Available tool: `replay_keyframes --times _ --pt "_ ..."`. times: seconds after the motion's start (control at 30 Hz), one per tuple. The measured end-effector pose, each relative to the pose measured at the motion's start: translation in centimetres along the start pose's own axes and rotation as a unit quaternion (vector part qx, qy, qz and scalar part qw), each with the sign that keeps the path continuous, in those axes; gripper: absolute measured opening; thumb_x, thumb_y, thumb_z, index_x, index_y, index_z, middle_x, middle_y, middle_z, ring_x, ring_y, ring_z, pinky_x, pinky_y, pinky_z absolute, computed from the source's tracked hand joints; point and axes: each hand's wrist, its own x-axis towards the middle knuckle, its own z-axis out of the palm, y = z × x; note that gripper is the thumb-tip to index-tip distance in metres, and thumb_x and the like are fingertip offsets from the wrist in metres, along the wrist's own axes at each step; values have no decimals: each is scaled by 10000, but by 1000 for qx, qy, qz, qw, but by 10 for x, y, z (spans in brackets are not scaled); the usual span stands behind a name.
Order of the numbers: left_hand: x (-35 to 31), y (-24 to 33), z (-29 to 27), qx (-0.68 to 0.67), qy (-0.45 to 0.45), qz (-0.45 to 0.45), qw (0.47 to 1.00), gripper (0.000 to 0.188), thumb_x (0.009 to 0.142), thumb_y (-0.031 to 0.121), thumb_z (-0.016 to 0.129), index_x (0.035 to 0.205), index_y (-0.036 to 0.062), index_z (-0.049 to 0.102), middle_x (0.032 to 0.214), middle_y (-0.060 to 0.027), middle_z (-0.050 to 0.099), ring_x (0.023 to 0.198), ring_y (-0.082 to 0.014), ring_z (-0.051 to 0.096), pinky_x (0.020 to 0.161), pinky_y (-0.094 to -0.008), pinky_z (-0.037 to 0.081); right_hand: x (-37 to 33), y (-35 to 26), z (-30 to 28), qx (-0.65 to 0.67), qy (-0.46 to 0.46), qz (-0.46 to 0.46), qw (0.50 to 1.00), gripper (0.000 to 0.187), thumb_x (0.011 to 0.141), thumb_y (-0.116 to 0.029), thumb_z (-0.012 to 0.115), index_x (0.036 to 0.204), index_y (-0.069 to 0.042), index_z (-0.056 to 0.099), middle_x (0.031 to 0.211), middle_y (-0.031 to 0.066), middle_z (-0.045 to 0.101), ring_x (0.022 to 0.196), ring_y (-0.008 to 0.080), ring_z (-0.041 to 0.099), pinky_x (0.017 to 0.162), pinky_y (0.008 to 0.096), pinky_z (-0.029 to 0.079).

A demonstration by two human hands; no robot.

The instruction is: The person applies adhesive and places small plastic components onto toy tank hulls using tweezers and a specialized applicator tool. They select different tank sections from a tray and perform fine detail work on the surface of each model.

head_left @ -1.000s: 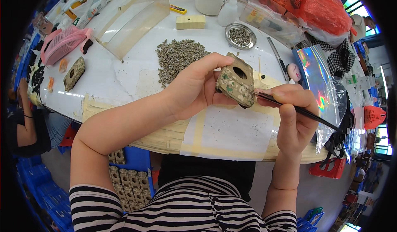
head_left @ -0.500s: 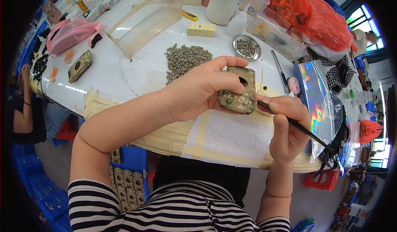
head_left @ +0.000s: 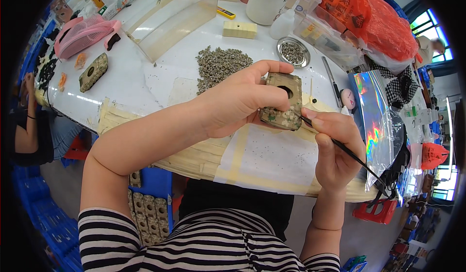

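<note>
- The camouflage-patterned case point(head_left: 295, 108), with its round hole toward the top, is held in the air above the table's near edge, between the two hands.
- The left hand point(head_left: 242, 99) grasps it from the left, thumb across the face beside the hole and index finger along the top edge.
- The right hand point(head_left: 340, 138) pinches slim black tweezers point(head_left: 360, 161) between thumb and fingers; their tips lie at the case's right side, and whether they nip anything is too small to tell.
- For good work here, I would judge, the left thumb should brace the case firmly without blocking the tips, the right fingertips steady against the case's edge, and the tips move lightly so the patterned surface is not scratched.
- Below the hands, a white paper sheet point(head_left: 272, 160) carries dark specks; working above it should make dropped bits easy to spot.
- Beyond the left hand sits a heap of small metallic pieces point(head_left: 221, 65), with more in a round metal dish point(head_left: 306, 61).
- Farther left lies a second camouflage case point(head_left: 95, 72).
</note>
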Motion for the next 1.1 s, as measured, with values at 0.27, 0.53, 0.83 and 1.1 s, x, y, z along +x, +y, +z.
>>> replay_keyframes --times 0.27,0.53,0.83,1.1 --pt "1 -1 -1 2 5 1 1000 612 801 28 588 1364 79 354 1087 -77 570 942 -124 586 839 -297 490 1 -1 1 -19 -7 -3 1000 169 753 -8 723 891 41 639 863 172 674 835 271 669 742 319 532" --pt "0 0 1 6 9 0 1000 613 799 39 595 1364 79 360 1053 -67 588 925 -107 588 829 -291 491 1 0 -1 -29 -9 -9 999 174 755 -23 723 895 36 640 886 179 678 838 267 665 750 319 530" --pt "2 -2 0 -1 3 1 1000 605 803 38 594 1361 75 362 1091 -68 583 926 -102 588 820 -276 491 2 0 -1 -32 -14 -26 999 179 754 -35 726 900 23 640 882 175 676 843 275 667 753 320 531" --pt "1 -2 0 -13 5 -3 1000 604 804 38 592 1362 79 364 1087 -64 585 927 -104 584 808 -289 493 0 2 0 -21 -4 -28 999 169 753 -18 721 890 25 632 871 170 671 849 282 671 749 325 535"
